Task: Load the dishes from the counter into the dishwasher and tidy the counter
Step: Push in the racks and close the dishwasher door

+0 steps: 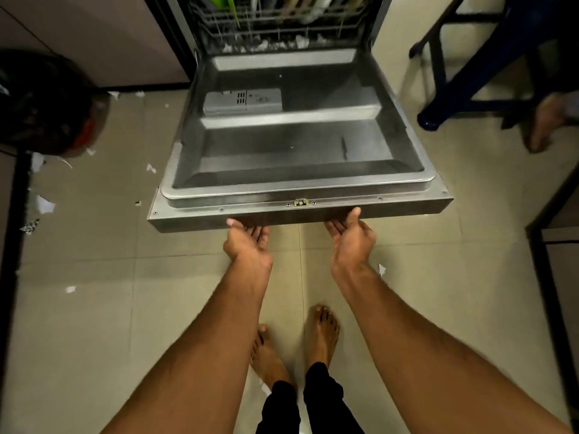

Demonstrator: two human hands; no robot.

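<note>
Steel-lined dishwasher door (297,145) lies fully down with both hands, left (247,242) and right (352,234), palm-up and open-fingered under its front edge, the racks (275,23) apparently loaded, so probably only closing remains.

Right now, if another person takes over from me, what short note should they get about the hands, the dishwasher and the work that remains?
Left hand: palm up, fingers under the front edge of the dishwasher door, thumb on the edge.
Right hand: the same, near the latch.
Door: folded down nearly flat, nothing on it. The lower rack is pushed in and already holds dishes.
Done: at least part of the loading.
Left: lift the door shut, I judge. The counter is out of view, so check it for dishes. Paper scraps lie on the floor.
</note>
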